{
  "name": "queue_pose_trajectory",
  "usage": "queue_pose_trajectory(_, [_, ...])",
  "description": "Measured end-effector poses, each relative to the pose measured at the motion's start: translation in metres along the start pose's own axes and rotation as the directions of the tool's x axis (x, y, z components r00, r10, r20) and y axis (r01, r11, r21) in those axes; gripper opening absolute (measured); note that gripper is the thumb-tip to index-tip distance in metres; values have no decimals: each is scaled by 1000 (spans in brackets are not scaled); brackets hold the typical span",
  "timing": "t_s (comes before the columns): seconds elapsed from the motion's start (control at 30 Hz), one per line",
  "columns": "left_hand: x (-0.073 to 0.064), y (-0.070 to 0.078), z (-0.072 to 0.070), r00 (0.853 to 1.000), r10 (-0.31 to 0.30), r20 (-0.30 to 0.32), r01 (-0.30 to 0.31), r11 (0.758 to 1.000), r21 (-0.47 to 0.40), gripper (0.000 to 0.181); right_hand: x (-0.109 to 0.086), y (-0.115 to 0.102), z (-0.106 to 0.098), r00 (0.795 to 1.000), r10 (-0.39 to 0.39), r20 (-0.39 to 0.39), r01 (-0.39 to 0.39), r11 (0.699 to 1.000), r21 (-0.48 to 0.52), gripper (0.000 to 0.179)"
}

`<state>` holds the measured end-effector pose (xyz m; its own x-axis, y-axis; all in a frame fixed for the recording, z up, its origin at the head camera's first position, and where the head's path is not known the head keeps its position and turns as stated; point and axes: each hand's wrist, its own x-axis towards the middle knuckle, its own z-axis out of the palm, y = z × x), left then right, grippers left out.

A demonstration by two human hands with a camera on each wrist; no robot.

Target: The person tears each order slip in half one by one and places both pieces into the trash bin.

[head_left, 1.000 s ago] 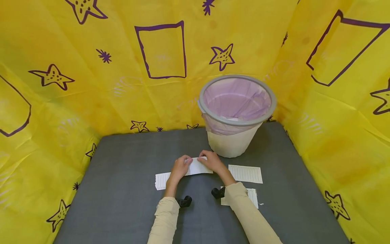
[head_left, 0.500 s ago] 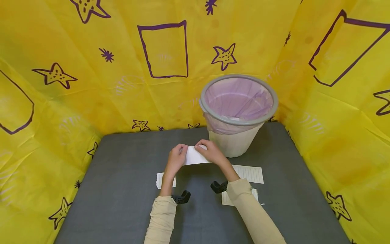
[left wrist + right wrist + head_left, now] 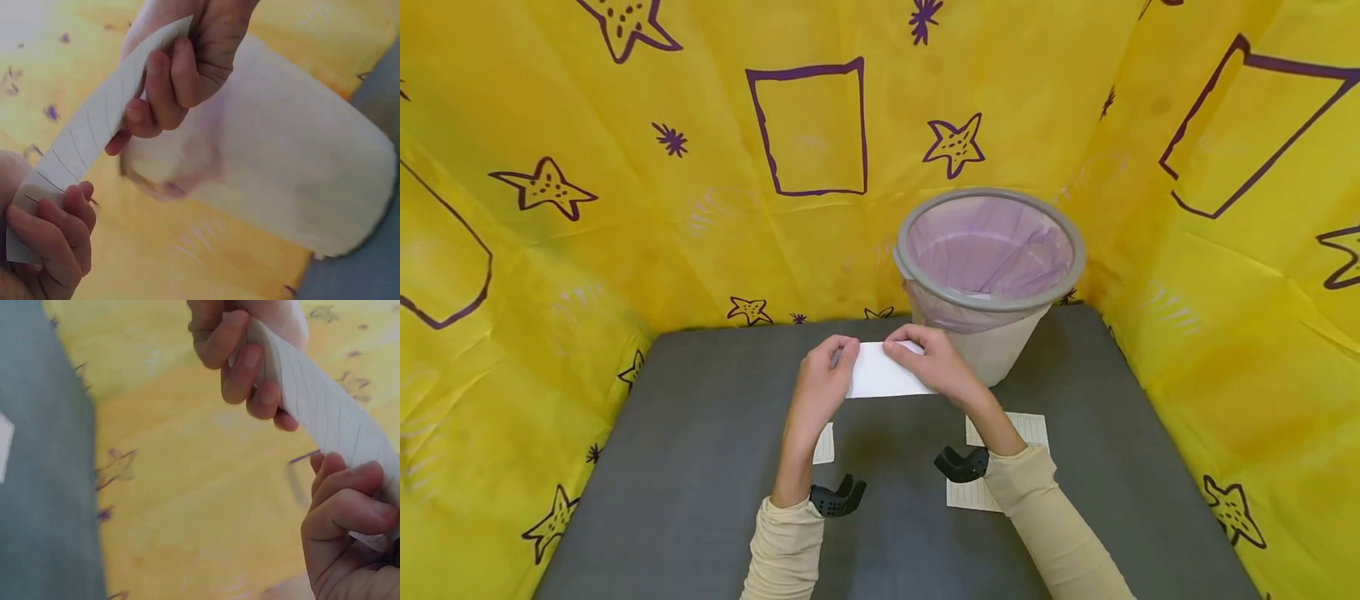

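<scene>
A torn strip of lined paper is stretched between both hands above the table, its plain side toward the head camera. My left hand pinches the left end, thumb on top and fingers curled beneath. At the other end my right hand grips it the same way, overlapping the bin in the head view. From below, the left wrist view shows the ruled lines on the bowed strip and curled fingers of both hands. In the right wrist view too, the strip runs diagonally from hand to hand.
A waste bin with a grey rim and purple liner stands at the back right. Lined paper pieces lie on the grey table: one by my left wrist, two partly under my right forearm. Yellow patterned cloth encloses the table.
Both hands have lifted the paper strip up and away from the table, uncovering the small piece at left. My right forearm has shifted rightward, over the pieces there.
</scene>
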<state>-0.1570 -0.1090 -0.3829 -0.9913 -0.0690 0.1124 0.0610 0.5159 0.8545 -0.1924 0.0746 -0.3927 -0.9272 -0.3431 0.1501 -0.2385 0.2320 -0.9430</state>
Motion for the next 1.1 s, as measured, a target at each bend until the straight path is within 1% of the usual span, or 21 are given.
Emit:
queue_pose_trajectory(0.1, [-1,24,0,995,90,-47,-90,996,15,26,1,-19,-15,999,14,-29,-12,998,61,20])
queue_pose_trajectory(0.2, [3,46,2,978,189,-89,-187,982,32,26,2,-34,-30,996,39,-84,-28,990,135,23])
queue_pose_trajectory(0.23, [4,51,3,974,208,-93,-206,978,29,26,3,-37,-34,994,47,-99,-31,987,155,23])
queue_pose_trajectory(0.3, [8,58,5,971,218,-95,-216,976,32,27,3,-42,-40,991,67,-116,-45,983,180,23])
queue_pose_trajectory(0.43, [10,60,9,977,198,-83,-194,979,57,26,2,-44,-44,986,116,-117,-92,976,198,21])
queue_pose_trajectory(0.57, [9,60,12,973,213,-87,-206,975,84,27,1,-44,-43,982,148,-119,-119,969,218,22])
queue_pose_trajectory(0.7, [7,62,11,968,230,-97,-222,971,92,27,1,-47,-43,982,144,-125,-113,968,222,24])
queue_pose_trajectory(0.97, [6,63,7,967,237,-94,-230,970,82,35,0,-48,-41,985,128,-117,-98,967,234,22])
queue_pose_trajectory(1.1, [6,62,7,960,256,-112,-248,965,85,35,1,-48,-40,986,133,-96,-108,967,232,18])
